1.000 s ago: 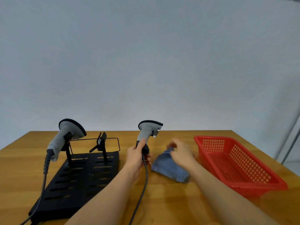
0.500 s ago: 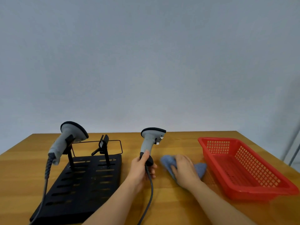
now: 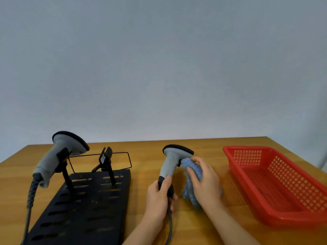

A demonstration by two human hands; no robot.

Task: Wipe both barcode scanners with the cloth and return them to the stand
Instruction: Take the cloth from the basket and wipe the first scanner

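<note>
My left hand (image 3: 158,197) grips the dark lower handle of a grey barcode scanner (image 3: 172,161), holding it upright above the table. My right hand (image 3: 205,181) holds a blue cloth (image 3: 192,175) and presses it against the scanner just under its head. A second grey scanner (image 3: 58,156) hangs in the left cradle of the black stand (image 3: 79,209). The stand's right cradle (image 3: 106,158) holds nothing.
A red plastic basket (image 3: 276,183) with nothing in it sits to the right on the wooden table (image 3: 146,156). The held scanner's cable (image 3: 170,227) runs down toward me. The other scanner's coiled cable (image 3: 31,200) drops along the stand's left side.
My right hand picked the cloth up off the table and brought it against the scanner under its head. My left hand kept hold of the handle.
</note>
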